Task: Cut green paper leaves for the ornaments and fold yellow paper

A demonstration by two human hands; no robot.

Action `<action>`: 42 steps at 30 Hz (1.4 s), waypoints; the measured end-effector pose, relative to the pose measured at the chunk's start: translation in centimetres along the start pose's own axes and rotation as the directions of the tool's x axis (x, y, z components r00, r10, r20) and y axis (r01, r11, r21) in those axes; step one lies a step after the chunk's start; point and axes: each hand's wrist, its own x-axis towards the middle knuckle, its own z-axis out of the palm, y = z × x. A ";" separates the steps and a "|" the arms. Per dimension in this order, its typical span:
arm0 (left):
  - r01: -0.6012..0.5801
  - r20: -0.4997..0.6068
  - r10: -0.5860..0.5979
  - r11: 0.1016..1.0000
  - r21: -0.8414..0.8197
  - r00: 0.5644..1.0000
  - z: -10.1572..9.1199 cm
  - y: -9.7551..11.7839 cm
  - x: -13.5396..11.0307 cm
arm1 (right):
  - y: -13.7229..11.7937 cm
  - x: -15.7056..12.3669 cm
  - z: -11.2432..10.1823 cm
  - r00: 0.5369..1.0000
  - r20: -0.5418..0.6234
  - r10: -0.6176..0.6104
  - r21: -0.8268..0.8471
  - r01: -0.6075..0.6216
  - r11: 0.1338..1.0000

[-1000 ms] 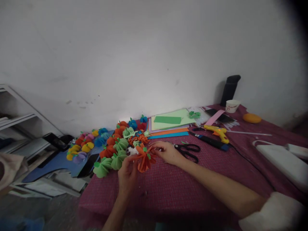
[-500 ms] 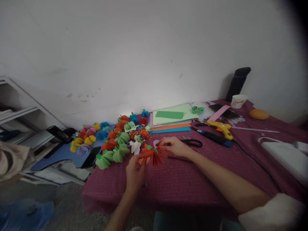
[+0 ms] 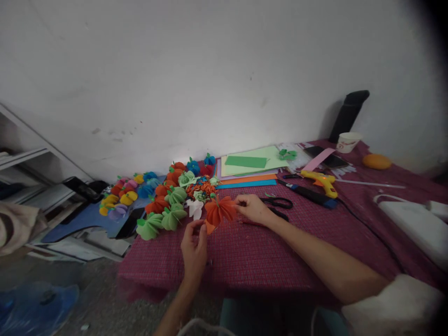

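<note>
An orange paper pumpkin [image 3: 220, 211] with folded, fanned sides and a green top hangs over the front of the table. My right hand [image 3: 254, 208] pinches it at its right edge. Just to the lower left is my left hand [image 3: 194, 247], its fingers curved and apart, with nothing visible in them. A small piece of orange paper [image 3: 210, 227] shows by its fingertips, partly under the pumpkin; whether they touch I cannot tell. Black-handled scissors [image 3: 278, 202] lie beyond my right hand. A white paper shape [image 3: 195, 209] lies left of the pumpkin.
Green paper pumpkins [image 3: 174, 217] and several others crowd the table's left side, beside paper scraps [image 3: 201, 187]. Coloured sheets [image 3: 273, 154] lie at the back. To the right are a yellow glue gun [image 3: 320, 181], a utility knife [image 3: 310, 195], a paper cup [image 3: 347, 142] and a white device [image 3: 416, 228].
The pumpkin has turned upright with its folds spread towards me. My left hand has come away from it, down and left, while my right hand keeps hold.
</note>
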 end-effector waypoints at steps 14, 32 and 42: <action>-0.184 0.068 0.174 0.965 0.187 0.982 1.1 -1.5 1.2 | 0.3 -0.2 0.6 0.999 -0.035 -0.036 0.070 0.039 0.997; 0.188 0.196 -0.120 0.909 -0.373 0.973 0.4 -3.1 3.8 | -0.3 -1.3 1.7 0.867 0.081 -0.492 -0.081 0.498 0.864; 0.252 0.326 -0.134 0.901 -0.352 0.936 -0.4 -3.3 3.6 | -1.0 -1.7 2.1 0.936 0.001 -0.351 -0.109 0.349 0.931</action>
